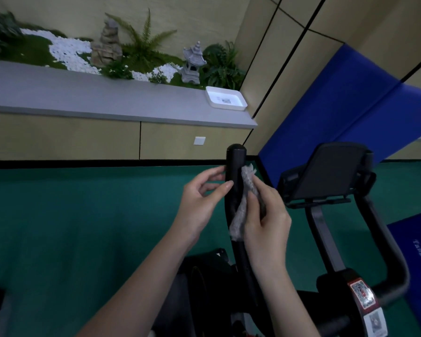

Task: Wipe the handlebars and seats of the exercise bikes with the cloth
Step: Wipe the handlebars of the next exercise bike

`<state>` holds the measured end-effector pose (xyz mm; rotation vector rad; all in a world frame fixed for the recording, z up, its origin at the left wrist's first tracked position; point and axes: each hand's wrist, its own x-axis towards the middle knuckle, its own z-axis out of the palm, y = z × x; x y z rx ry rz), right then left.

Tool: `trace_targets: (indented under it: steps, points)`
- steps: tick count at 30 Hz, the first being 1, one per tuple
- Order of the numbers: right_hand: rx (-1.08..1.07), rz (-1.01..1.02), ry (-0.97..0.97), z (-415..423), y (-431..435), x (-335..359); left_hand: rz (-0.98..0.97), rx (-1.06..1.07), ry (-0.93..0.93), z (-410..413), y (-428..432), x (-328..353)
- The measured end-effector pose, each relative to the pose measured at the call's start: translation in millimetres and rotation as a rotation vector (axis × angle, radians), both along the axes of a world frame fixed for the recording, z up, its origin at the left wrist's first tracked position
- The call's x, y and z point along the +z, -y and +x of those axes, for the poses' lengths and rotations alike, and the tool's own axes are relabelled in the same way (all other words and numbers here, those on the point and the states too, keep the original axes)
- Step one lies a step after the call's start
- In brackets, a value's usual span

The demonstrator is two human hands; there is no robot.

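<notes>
Cloth (248, 177) on the bar now: one grey rag, bunched and pressed to the right side of the upright handlebar (235, 164), just below its rounded top end, with a tail hanging down along the tube. The right hand (265, 215) grasps it, fingers curled round the rag and clamping it to the bar. The left hand (199, 203) is released, fingers loosely extended, their tips touching the bar's left side, holding nothing. This looks like the handlebar step, on the first of two bars. The second handlebar (384, 242) curves up on the far side of the console (326, 171) with no hand on it. Next, I'd judge, the rag needs to run the length of this tube, over the cap and down past the bend, with the left hand steadying. Then comes the other bar, then the seat, which isn't in view at all. The count: one cloth, two hands, one bike showing, two handlebars, one console, no seat visible, two square code labels (361, 293) on the stem. Further out there's green floor (58, 215), a blue mat (326, 105) against the wall, and a grey ledge (83, 93). One white tray (225, 98) sits at the ledge's right end, and one small stone pagoda (192, 64) stands among the plants behind.
</notes>
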<state>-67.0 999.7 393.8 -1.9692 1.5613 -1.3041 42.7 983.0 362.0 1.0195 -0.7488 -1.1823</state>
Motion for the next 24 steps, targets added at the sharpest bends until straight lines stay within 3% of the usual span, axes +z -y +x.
trace_targets:
  steps: [5, 9, 11, 15, 19, 24]
  points:
    - [0.052, -0.254, -0.104, -9.1, 9.0, 7.6, 0.052, 0.027, 0.0, -3.5, -7.6, -4.5]
    - [0.353, -0.457, -0.409, -10.7, 46.7, 31.4, 0.094, 0.057, -0.036, -13.6, -15.3, -4.7]
    - [0.521, -0.43, -0.558, -13.2, 58.5, 36.3, 0.122, 0.075, -0.055, -18.0, -17.4, -5.3]
    - [0.817, -0.333, -0.643, -23.1, 63.8, 46.3, 0.139, 0.103, -0.055, -22.5, -23.1, -9.5]
    - [0.916, -0.355, -0.686, -15.9, 79.3, 68.7, 0.129, 0.12, -0.091, -28.7, -28.1, -11.4]
    - [1.097, -0.272, -0.967, -3.7, 79.8, 77.1, 0.172, 0.14, -0.19, -35.8, -28.2, -15.1]
